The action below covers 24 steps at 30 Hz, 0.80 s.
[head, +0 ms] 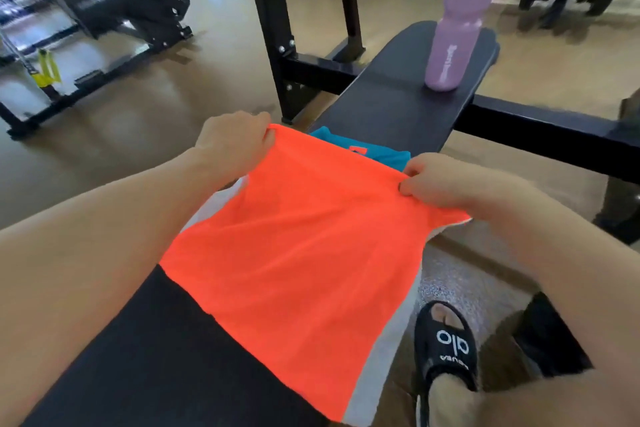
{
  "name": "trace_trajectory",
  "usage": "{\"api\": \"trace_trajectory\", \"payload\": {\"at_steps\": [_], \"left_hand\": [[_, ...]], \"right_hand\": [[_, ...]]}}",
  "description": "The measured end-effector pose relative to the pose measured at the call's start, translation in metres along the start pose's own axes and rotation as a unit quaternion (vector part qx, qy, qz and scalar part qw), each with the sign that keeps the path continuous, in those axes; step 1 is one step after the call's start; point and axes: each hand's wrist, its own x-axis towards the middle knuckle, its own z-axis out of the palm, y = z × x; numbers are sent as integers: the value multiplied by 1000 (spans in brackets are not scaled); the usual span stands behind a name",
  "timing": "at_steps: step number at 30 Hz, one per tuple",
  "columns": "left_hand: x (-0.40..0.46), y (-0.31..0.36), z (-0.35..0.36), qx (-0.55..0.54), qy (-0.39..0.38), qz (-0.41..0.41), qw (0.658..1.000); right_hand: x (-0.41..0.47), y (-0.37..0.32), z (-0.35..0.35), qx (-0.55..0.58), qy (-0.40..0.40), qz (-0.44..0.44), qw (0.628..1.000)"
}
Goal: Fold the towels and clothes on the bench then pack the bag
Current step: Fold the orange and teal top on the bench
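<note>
A: Where's the bright orange fabric garment [294, 246]?
B: Spread over the black padded bench [391, 107]; left hand [232, 142] and right hand [440, 184] each pinch a far corner.

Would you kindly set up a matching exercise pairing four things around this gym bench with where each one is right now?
Things:
1. orange cloth
2. water bottle
3. blue garment
4. black sandal

Places:
A. on the floor beside the bench
B. standing upright at the bench's far end
C. pinched at its far corners by the left hand and right hand
D. on the bench, partly hidden behind the orange cloth

Pairs: 1-C, 2-B, 3-D, 4-A
</note>
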Motion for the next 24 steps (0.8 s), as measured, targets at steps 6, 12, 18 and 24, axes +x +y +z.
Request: {"api": "trace_trajectory", "payload": {"at_steps": [6,12,18,24], "left_hand": [[55,11,37,30,2,11,999],[91,16,61,43,-18,20,999],[97,30,80,102,-37,17,994],[92,31,87,83,11,-19,996]], "right_hand": [[39,23,0,-28,83,-41,995],[64,45,6,-67,129,-35,989],[76,49,14,-115,120,-16,986],[79,51,7,-119,145,-9,982]]}}
